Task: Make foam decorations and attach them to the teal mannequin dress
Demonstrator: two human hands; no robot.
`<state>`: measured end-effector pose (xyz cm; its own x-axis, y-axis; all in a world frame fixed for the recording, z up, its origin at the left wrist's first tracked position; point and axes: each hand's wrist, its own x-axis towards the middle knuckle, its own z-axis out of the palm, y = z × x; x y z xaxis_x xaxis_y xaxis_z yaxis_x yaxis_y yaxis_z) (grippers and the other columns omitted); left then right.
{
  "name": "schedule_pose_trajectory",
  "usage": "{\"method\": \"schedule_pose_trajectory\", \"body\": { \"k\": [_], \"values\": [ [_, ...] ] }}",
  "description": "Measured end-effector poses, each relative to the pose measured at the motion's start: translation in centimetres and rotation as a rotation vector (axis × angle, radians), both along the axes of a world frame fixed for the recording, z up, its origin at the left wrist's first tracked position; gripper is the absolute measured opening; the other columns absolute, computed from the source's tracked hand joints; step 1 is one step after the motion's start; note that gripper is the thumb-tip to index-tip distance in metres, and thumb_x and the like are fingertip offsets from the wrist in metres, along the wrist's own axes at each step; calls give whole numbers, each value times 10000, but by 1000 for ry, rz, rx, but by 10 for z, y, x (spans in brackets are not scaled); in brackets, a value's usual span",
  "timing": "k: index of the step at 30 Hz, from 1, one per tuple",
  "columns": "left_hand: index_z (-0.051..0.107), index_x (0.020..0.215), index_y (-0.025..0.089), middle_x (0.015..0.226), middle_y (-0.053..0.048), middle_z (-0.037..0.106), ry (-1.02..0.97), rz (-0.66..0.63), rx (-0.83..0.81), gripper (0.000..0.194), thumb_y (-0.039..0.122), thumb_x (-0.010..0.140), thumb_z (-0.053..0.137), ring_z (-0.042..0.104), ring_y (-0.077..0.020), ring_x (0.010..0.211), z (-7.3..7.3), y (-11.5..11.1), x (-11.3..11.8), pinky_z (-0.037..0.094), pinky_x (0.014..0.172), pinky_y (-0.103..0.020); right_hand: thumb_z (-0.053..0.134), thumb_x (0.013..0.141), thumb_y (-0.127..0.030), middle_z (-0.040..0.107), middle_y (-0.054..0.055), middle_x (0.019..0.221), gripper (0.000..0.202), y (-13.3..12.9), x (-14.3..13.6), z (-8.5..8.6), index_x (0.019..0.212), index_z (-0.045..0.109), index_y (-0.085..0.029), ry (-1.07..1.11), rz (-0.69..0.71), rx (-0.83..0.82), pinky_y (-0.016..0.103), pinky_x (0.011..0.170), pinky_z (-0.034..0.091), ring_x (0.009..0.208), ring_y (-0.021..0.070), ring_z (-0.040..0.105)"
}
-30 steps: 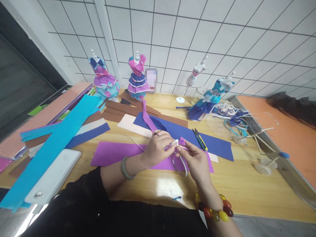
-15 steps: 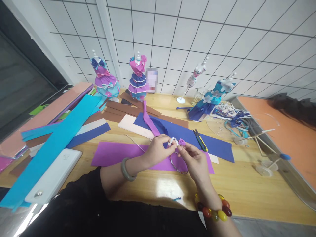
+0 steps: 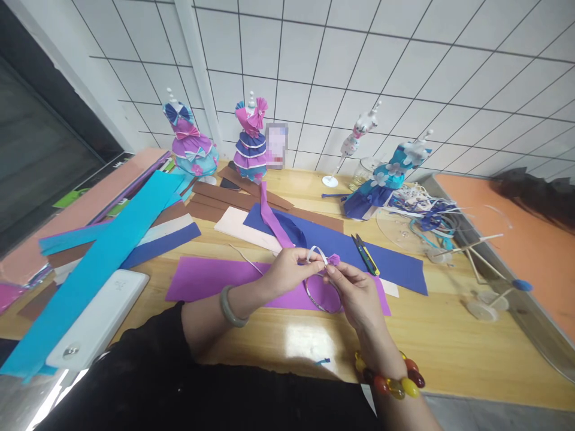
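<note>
My left hand (image 3: 291,270) pinches a thin white strip (image 3: 317,249) that arches up between my hands. Fingertips of my right hand (image 3: 357,290) are closed on the gathered base of a small purple piece (image 3: 333,259), close against the left fingertips. Below them a thin patterned cord (image 3: 322,309) hangs in a loop. Under both hands lies a purple sheet (image 3: 202,280), with a dark blue sheet (image 3: 399,266) behind it. Black and yellow snips (image 3: 366,254) rest on the blue sheet, and a purple strip (image 3: 274,221) trails back from the left hand.
Small dress forms in paper dresses (image 3: 250,146) line the back by the tiled wall. Turquoise strips (image 3: 112,257) and a white power bank (image 3: 99,320) lie left. At right are a pile of ribbons (image 3: 426,215) and wooden sticks on round bases (image 3: 483,309).
The small purple piece has turned and looks more bunched between the fingers. The white strip arches slightly higher, and the patterned loop has shifted a little left. Both hands remain close together.
</note>
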<state>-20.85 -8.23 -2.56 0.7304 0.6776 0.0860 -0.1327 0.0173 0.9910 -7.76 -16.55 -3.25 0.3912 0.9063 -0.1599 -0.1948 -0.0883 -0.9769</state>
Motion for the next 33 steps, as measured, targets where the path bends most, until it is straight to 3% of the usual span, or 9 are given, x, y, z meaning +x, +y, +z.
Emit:
{"method": "schedule_pose_trajectory", "body": {
  "k": [8, 16, 24, 29, 33],
  "values": [
    [650, 816, 120, 868, -61, 648, -10, 0, -31, 195, 277, 763, 549, 570, -141, 835, 1, 0, 0, 428, 807, -282, 671, 676, -298, 637, 0, 695, 145, -1, -2, 0, 798, 691, -223, -149, -44, 49, 278, 652, 430, 646, 131, 539],
    [651, 781, 110, 810, -54, 647, -41, -47, -191, 187, 277, 732, 583, 571, -122, 774, 3, 1, 0, 420, 762, -268, 637, 710, -289, 621, 7, 732, 133, -1, -4, 7, 817, 696, -237, -285, -12, 103, 298, 693, 423, 712, 150, 529],
    [656, 792, 117, 823, -58, 650, 12, -62, -283, 193, 281, 739, 569, 568, -122, 793, 10, 2, -1, 406, 770, -265, 660, 681, -317, 636, 15, 712, 124, -1, -3, 6, 726, 663, -201, -169, -33, 44, 291, 655, 422, 645, 139, 529],
    [616, 758, 114, 751, -29, 600, 110, -3, -134, 264, 341, 792, 485, 520, -106, 715, 8, 4, -1, 385, 677, -245, 684, 646, -336, 609, 0, 638, 158, 1, -1, 6, 672, 639, -186, -135, -50, -13, 252, 571, 390, 576, 121, 502],
    [499, 610, 136, 573, 32, 424, 212, 101, 110, 333, 399, 805, 442, 385, -77, 567, 9, 2, -4, 302, 539, -220, 684, 635, -367, 578, -9, 591, 196, 2, -3, 7, 649, 628, -180, -128, -20, -34, 237, 531, 360, 542, 112, 472]
  ]
}}
